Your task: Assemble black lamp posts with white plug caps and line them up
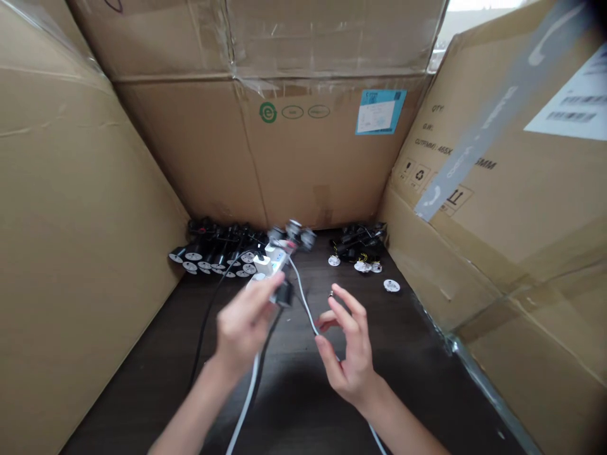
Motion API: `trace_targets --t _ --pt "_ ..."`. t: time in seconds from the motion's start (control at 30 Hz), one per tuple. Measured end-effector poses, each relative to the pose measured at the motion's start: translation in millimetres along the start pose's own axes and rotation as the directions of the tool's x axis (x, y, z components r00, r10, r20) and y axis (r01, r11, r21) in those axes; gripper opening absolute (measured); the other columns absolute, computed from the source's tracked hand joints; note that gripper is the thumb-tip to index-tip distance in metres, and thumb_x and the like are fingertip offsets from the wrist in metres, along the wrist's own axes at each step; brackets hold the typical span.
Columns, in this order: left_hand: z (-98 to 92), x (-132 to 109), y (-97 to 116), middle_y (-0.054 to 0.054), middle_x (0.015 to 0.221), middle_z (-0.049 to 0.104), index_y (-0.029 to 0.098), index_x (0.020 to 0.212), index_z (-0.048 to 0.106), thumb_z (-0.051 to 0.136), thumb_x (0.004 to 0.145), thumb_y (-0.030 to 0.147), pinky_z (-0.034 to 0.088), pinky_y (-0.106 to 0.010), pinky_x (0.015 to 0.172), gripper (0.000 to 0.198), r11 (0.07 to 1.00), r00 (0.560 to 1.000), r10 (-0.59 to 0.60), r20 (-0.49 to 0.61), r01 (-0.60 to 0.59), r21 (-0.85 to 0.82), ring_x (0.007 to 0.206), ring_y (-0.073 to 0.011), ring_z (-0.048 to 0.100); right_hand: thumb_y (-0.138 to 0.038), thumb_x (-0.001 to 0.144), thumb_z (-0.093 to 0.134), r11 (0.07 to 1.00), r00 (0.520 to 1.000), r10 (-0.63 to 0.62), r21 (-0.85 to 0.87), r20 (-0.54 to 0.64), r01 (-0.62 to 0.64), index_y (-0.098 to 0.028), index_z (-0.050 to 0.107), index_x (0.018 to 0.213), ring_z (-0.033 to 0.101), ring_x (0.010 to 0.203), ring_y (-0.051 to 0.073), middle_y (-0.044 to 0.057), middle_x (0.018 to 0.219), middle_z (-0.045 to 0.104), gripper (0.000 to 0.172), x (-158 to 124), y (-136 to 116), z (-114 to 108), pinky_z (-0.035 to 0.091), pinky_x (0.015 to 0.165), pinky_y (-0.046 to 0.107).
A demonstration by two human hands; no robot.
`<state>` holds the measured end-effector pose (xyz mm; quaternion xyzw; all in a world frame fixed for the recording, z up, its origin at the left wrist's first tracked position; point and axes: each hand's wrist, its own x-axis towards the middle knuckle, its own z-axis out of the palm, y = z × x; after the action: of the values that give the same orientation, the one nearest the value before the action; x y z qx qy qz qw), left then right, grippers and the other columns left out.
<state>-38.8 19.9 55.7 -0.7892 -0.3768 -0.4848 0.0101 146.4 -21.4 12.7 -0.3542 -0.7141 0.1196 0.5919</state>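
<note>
My left hand [246,325] is closed round a small black round part [283,294] with a cable, held above the dark table [417,354]. My right hand [348,344] hovers beside it with its fingers apart and curled; its fingertips are next to a tiny metal piece [331,294] and a white cable [303,303]. Just beyond the hands lies a white power strip [270,262] with plugs in it, blurred by motion.
A row of black parts with white round faces [213,256] lies at the back left. Another heap of black parts and white discs [360,249] lies at the back right. Cardboard boxes [294,145] wall in the table on three sides.
</note>
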Motion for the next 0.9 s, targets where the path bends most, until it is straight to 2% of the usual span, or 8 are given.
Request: trace_targets --t 0.07,0.13,0.2,0.27,0.37,0.53,0.67,0.9 --pt "-26.8 20 -25 -0.002 0.116 0.059 0.023 0.122 0.053 0.05 0.084 0.015 0.042 -0.028 0.093 0.039 0.96 0.961 -0.072 -0.268 0.14 0.244 0.103 -0.0163 0.057 -0.008 0.081 0.048 1.0 0.996 0.012 -0.003 -0.083 -0.012 -0.021 0.035 0.132 0.056 0.077 0.014 0.015 0.132 0.031 0.054 2 0 -2 0.052 0.073 0.037" --pt "-50.3 36 -60 -0.001 0.107 0.063 0.022 0.123 0.052 0.048 0.086 0.025 0.048 -0.026 0.081 0.037 0.874 0.909 -0.125 -0.399 0.291 0.389 0.084 -0.0132 0.061 -0.007 0.081 0.047 1.0 0.994 0.024 0.001 -0.111 -0.024 -0.021 0.037 0.129 0.055 0.076 0.013 0.014 0.13 0.033 0.052 4 1 -4 0.051 0.072 0.036" --pt "-65.5 42 -98 0.0 0.102 0.063 0.02 0.123 0.05 0.045 0.087 0.032 0.049 -0.026 0.074 0.038 0.805 0.922 -0.202 -0.329 0.347 0.48 0.081 -0.0134 0.061 -0.005 0.08 0.047 1.0 0.995 0.025 0.018 -0.1 -0.023 -0.02 0.037 0.129 0.054 0.076 0.013 0.014 0.13 0.034 0.052 5 1 -4 0.05 0.071 0.036" --pt "-71.7 40 -132 -0.003 0.107 0.062 0.017 0.122 0.05 0.041 0.088 0.032 0.047 -0.031 0.083 0.038 0.801 0.96 -0.261 -0.101 0.274 0.532 0.092 -0.0174 0.06 -0.004 0.08 0.046 0.999 0.996 0.015 0.036 -0.085 -0.012 -0.019 0.036 0.13 0.054 0.078 0.013 0.015 0.13 0.034 0.053 4 1 -3 0.05 0.071 0.035" --pt "-70.0 32 -164 -0.011 0.111 0.06 0.011 0.119 0.053 0.037 0.089 0.032 0.043 -0.036 0.088 0.04 0.806 0.958 -0.287 0.018 0.231 0.545 0.1 -0.0237 0.057 -0.004 0.081 0.045 0.999 0.996 0.006 0.04 -0.088 -0.003 -0.018 0.034 0.131 0.053 0.079 0.013 0.015 0.13 0.034 0.054 3 3 -2 0.05 0.07 0.034" --pt "-62.2 26 -188 -0.013 0.124 0.052 0.014 0.124 0.048 0.029 0.091 0.035 0.038 -0.038 0.093 0.044 0.76 0.929 -0.325 0.175 0.147 0.633 0.115 -0.0259 0.048 -0.006 0.081 0.045 0.999 0.994 0.016 0.038 -0.109 -0.012 -0.019 0.035 0.13 0.053 0.075 0.012 0.014 0.129 0.034 0.051 4 8 -1 0.05 0.067 0.033" --pt "-58.7 23 -199 -0.015 0.126 0.051 0.012 0.121 0.05 0.03 0.089 0.03 0.03 -0.042 0.1 0.043 0.755 0.924 -0.316 0.216 0.106 0.647 0.125 -0.0271 0.038 -0.008 0.082 0.046 0.999 0.994 0.035 0.03 -0.102 -0.032 -0.019 0.034 0.131 0.053 0.075 0.012 0.014 0.129 0.034 0.051 6 12 -1 0.049 0.067 0.032" --pt "-50.8 15 -180 -0.011 0.138 0.038 0.01 0.124 0.045 0.029 0.091 0.026 0.024 -0.045 0.104 0.04 0.749 0.947 -0.269 0.175 0.091 0.656 0.132 -0.0268 0.024 -0.012 0.085 0.045 0.991 0.991 0.125 -0.038 -0.055 -0.127 -0.021 0.039 0.125 0.053 0.071 0.01 0.012 0.127 0.037 0.042 7 20 0 0.049 0.069 0.03"
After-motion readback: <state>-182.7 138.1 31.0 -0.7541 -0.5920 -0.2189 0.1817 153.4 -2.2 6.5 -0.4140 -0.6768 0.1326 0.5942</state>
